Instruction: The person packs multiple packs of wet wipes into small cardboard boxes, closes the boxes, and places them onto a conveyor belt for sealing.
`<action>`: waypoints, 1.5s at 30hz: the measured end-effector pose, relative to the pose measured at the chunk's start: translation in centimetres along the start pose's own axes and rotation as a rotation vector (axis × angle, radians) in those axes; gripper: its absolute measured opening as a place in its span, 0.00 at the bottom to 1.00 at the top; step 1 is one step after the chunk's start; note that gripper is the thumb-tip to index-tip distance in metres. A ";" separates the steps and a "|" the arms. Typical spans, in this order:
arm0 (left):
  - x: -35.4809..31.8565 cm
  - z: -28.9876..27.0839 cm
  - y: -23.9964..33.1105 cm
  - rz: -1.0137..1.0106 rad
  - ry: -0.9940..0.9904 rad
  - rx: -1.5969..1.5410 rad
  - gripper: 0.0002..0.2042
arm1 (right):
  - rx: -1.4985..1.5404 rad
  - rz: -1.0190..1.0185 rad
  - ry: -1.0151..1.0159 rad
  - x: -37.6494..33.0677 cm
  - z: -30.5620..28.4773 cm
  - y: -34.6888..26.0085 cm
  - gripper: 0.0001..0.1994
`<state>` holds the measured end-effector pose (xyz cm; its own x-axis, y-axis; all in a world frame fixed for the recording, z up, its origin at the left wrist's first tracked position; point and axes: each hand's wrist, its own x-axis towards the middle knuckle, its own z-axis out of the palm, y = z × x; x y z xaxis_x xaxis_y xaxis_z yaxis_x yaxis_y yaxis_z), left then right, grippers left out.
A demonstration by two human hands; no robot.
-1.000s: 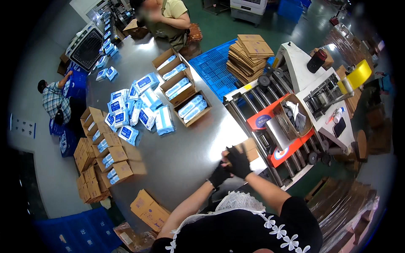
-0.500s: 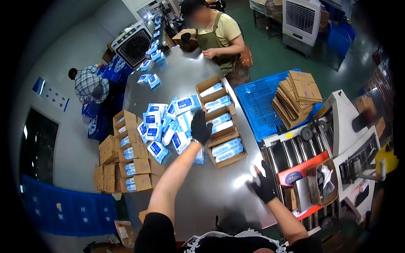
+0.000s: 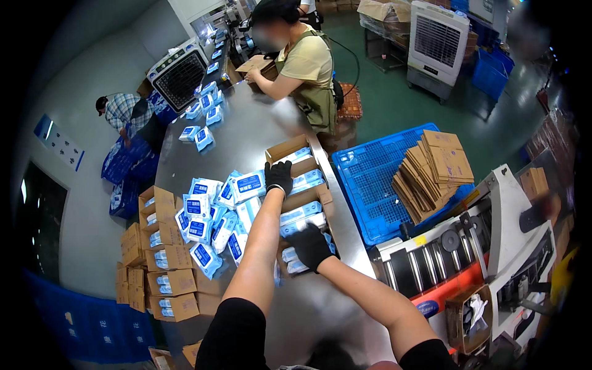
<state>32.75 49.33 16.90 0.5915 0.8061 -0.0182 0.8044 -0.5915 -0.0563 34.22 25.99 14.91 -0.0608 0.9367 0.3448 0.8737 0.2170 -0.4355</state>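
Gloved hands work open cartons of blue-and-white packs on a steel table.

The left hand [image 3: 279, 176] closes on a pack [image 3: 250, 184] beside the far carton [image 3: 295, 161]; the right hand [image 3: 310, 245], fingers curled, presses into the near carton [image 3: 306, 237].

l hand [image 3: 279, 177] fwd, r hand [image 3: 310, 246] low

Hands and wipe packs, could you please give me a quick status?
Left hand on a blue wipe pack. Right hand on the packed open carton. Loose packs crowd alongside.
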 end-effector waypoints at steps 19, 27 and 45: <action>-19.9 3.7 4.6 0.120 0.090 -0.134 0.16 | 0.029 0.017 -0.443 -14.3 -2.8 -8.1 0.14; -36.6 1.8 5.2 0.033 0.026 -0.271 0.14 | 0.074 0.043 -0.468 -26.2 -3.8 -16.7 0.13; -73.9 -6.4 -0.1 0.681 -0.558 -1.267 0.12 | 0.767 0.295 -0.858 -36.2 -7.8 -30.8 0.16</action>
<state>-10.72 -10.27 24.64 0.9909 0.1193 -0.0626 0.0892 -0.2326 0.9685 13.25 -16.76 22.30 -0.4648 0.7926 -0.3946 0.4085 -0.2035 -0.8898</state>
